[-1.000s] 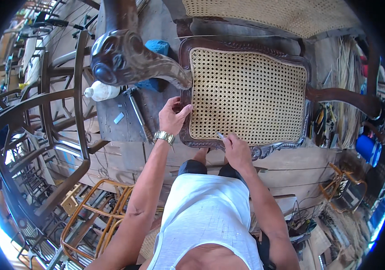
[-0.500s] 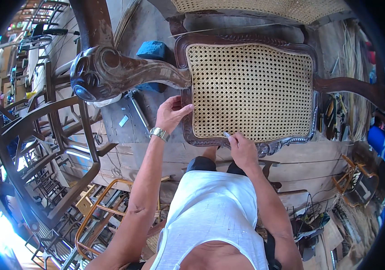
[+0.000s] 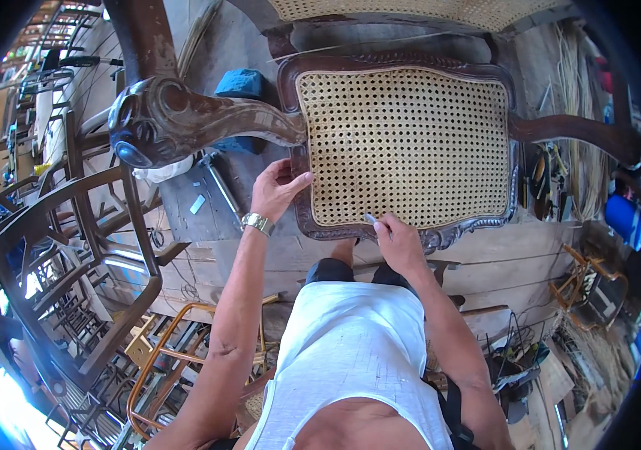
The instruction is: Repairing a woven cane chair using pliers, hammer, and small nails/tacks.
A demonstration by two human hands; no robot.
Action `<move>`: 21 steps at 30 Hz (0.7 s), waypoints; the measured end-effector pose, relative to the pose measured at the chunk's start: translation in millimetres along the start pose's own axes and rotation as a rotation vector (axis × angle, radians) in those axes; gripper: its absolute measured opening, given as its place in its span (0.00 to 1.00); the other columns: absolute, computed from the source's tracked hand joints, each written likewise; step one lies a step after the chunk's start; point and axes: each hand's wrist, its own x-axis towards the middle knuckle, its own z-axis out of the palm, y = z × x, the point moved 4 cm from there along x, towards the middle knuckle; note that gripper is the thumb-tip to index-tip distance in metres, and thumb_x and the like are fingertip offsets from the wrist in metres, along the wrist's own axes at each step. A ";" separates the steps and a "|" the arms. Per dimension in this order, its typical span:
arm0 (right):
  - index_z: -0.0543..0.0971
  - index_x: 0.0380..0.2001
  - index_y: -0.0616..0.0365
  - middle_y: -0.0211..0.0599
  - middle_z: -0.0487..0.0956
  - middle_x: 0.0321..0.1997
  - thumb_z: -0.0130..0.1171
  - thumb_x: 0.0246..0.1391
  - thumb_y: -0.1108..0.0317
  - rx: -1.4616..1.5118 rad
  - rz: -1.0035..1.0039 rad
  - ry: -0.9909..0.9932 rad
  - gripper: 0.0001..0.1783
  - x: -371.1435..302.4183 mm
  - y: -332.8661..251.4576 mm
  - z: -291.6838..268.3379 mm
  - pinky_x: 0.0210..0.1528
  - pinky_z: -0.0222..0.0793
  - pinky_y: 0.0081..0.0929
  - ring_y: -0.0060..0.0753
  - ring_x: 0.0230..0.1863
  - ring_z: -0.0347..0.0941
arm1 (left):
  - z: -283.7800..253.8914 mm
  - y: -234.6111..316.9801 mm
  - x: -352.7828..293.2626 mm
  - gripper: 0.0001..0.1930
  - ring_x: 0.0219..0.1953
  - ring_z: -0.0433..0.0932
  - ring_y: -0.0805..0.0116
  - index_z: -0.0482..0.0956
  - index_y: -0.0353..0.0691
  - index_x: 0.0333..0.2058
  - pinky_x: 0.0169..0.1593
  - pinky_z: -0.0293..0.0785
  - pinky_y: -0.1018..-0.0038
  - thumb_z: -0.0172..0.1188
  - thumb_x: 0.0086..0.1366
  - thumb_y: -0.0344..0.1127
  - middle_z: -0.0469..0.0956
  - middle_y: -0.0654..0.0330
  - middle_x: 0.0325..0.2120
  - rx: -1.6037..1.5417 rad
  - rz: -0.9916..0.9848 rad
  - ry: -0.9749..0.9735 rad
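Note:
In front of me lies a carved dark wood chair back [image 3: 302, 202] with a woven cane panel [image 3: 410, 150] set in it. My left hand [image 3: 277, 189] grips the frame at its left side, thumb on the upper face near the cane's edge, the other fingers partly hidden. At the panel's lower edge, left of its middle, my right hand [image 3: 399, 244] is closed around a small tool. Only the short greyish tip of the tool [image 3: 370, 218] shows, touching or just above the cane border; its kind cannot be made out.
A carved chair arm [image 3: 208, 120] reaches left from the frame, over a blue block [image 3: 240, 84]. Beside my left wrist lies a metal rod-like tool [image 3: 223, 182]. Another cane panel [image 3: 410, 9] is at the far side. Bare chair frames [image 3: 80, 191] crowd the left; cane strands [image 3: 579, 97] lie right.
The whole view has shifted slightly, so the chair appears a little farther left. Both hands keep nearly the same places; the right hand's tool tip stays at the panel's lower border.

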 end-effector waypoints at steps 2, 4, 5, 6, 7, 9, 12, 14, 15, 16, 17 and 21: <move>0.80 0.39 0.62 0.46 0.80 0.25 0.57 0.66 0.63 0.068 -0.021 0.008 0.11 -6.4 3.0 -5.3 0.32 0.72 0.38 0.45 0.25 0.78 | 1.3 -8.2 0.9 0.35 0.44 0.83 0.73 0.74 0.28 0.57 0.51 0.80 0.75 0.79 0.56 0.39 0.85 0.55 0.46 0.010 0.016 -0.052; 0.80 0.43 0.62 0.40 0.80 0.25 0.57 0.66 0.65 0.127 -0.074 0.044 0.11 -13.8 -1.7 -13.0 0.30 0.72 0.31 0.32 0.23 0.75 | -0.1 -5.7 -0.2 0.33 0.44 0.83 0.72 0.75 0.28 0.56 0.50 0.80 0.74 0.79 0.57 0.39 0.85 0.55 0.45 0.094 0.077 0.027; 0.80 0.43 0.62 0.40 0.80 0.25 0.57 0.66 0.65 0.123 -0.071 0.046 0.11 -18.5 -1.1 -18.0 0.30 0.72 0.31 0.32 0.23 0.75 | 2.4 -7.0 -2.7 0.33 0.43 0.83 0.71 0.75 0.28 0.55 0.50 0.80 0.74 0.79 0.56 0.40 0.85 0.56 0.44 0.093 0.079 0.052; 0.79 0.46 0.61 0.36 0.79 0.26 0.56 0.67 0.66 0.197 0.042 0.034 0.11 -24.3 6.0 -23.0 0.29 0.71 0.27 0.27 0.23 0.74 | 6.0 -7.3 -6.3 0.33 0.43 0.83 0.71 0.75 0.28 0.55 0.50 0.80 0.74 0.79 0.56 0.40 0.85 0.56 0.44 0.093 0.079 0.050; 0.79 0.49 0.60 0.32 0.78 0.27 0.56 0.68 0.66 0.269 0.154 0.017 0.12 -29.3 13.5 -27.9 0.28 0.70 0.22 0.21 0.22 0.72 | 6.4 -5.5 -10.8 0.34 0.42 0.83 0.70 0.75 0.29 0.55 0.49 0.80 0.73 0.80 0.55 0.40 0.85 0.56 0.42 0.208 0.153 0.127; 0.78 0.51 0.60 0.29 0.76 0.27 0.55 0.69 0.67 0.308 0.197 0.032 0.12 -36.7 22.2 -43.7 0.27 0.69 0.20 0.18 0.23 0.71 | 8.7 -9.9 -19.2 0.34 0.40 0.83 0.65 0.75 0.32 0.56 0.47 0.80 0.71 0.80 0.54 0.40 0.82 0.55 0.41 0.354 0.295 0.258; 0.77 0.52 0.59 0.26 0.76 0.27 0.54 0.69 0.67 0.345 0.258 0.089 0.13 -47.0 54.3 -62.3 0.26 0.69 0.19 0.15 0.23 0.70 | 11.8 -15.9 -35.8 0.35 0.42 0.81 0.62 0.74 0.33 0.57 0.47 0.80 0.69 0.79 0.54 0.38 0.78 0.53 0.44 0.388 0.418 0.246; 0.78 0.52 0.58 0.26 0.76 0.27 0.54 0.69 0.67 0.336 0.275 0.134 0.13 -52.0 74.1 -70.0 0.26 0.70 0.21 0.16 0.23 0.71 | 9.4 -26.6 -46.2 0.36 0.45 0.79 0.62 0.72 0.33 0.59 0.49 0.79 0.69 0.79 0.54 0.37 0.76 0.53 0.46 0.359 0.417 0.247; 0.78 0.51 0.59 0.26 0.76 0.26 0.54 0.69 0.67 0.320 0.264 0.161 0.12 -54.9 81.8 -74.5 0.26 0.70 0.20 0.16 0.23 0.70 | 9.8 -29.3 -53.0 0.36 0.45 0.79 0.62 0.71 0.33 0.59 0.49 0.79 0.69 0.79 0.54 0.37 0.76 0.53 0.46 0.345 0.388 0.256; 0.77 0.51 0.59 0.27 0.75 0.26 0.54 0.69 0.68 0.306 0.247 0.185 0.12 -55.0 83.2 -77.0 0.25 0.70 0.20 0.16 0.23 0.70 | 8.4 -32.3 -58.7 0.37 0.45 0.79 0.62 0.71 0.33 0.60 0.49 0.79 0.69 0.78 0.54 0.36 0.76 0.53 0.46 0.332 0.361 0.270; 0.77 0.51 0.59 0.27 0.75 0.26 0.54 0.69 0.68 0.305 0.242 0.187 0.12 -56.6 83.8 -78.3 0.25 0.70 0.20 0.16 0.23 0.70 | 5.0 -42.1 -62.2 0.37 0.45 0.80 0.63 0.70 0.33 0.61 0.49 0.79 0.69 0.78 0.56 0.36 0.78 0.54 0.47 0.376 0.357 0.264; 0.77 0.50 0.59 0.27 0.76 0.25 0.55 0.68 0.68 0.290 0.277 0.181 0.11 -66.2 82.7 -72.3 0.26 0.70 0.22 0.16 0.22 0.70 | 5.8 -53.2 -75.8 0.35 0.46 0.82 0.68 0.70 0.33 0.61 0.50 0.79 0.71 0.76 0.59 0.36 0.80 0.55 0.49 0.191 0.135 0.203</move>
